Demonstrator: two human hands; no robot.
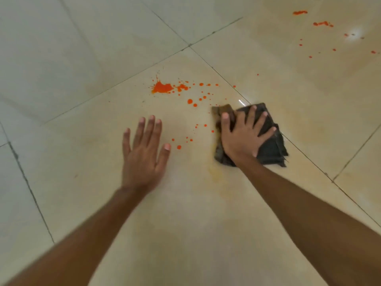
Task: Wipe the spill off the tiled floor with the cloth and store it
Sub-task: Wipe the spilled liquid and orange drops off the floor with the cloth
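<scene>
Head cam, only view there is, looking down at the tiled floor (206, 213). Right hand (243, 135) is flat on the cloth (272, 147), fingers spread wide and pressing it down, palm on top, not pinching it. Cloth is dark, folded/bunched, sitting on the big tile just right of the spill (162, 87). Left hand (144, 153) is empty, fingers spread, hovering or resting near the floor (can't tell if it's actually touching), w/ a few small drops just beside the thumb.

Progress imo: early-ish. Main orange splat plus a trail of drops between it and the cloth is untouched. There's a faint yellowish smear (215, 174) below the cloth, looks like a patch already wiped but not fully clean. Also a second batch of far splatters (321, 23) up top right, well apart from the hands, not touched. Storing the cloth isn't anywhere close yet, and no storage spot is in view.

Room to move: tons. Open floor all around, nothing in the way, only grout lines (226, 79) crossing near the spill, which might hold some liquid. Cloth's left edge is near the closest drops, so a sweep leftward seems the obvious path.
</scene>
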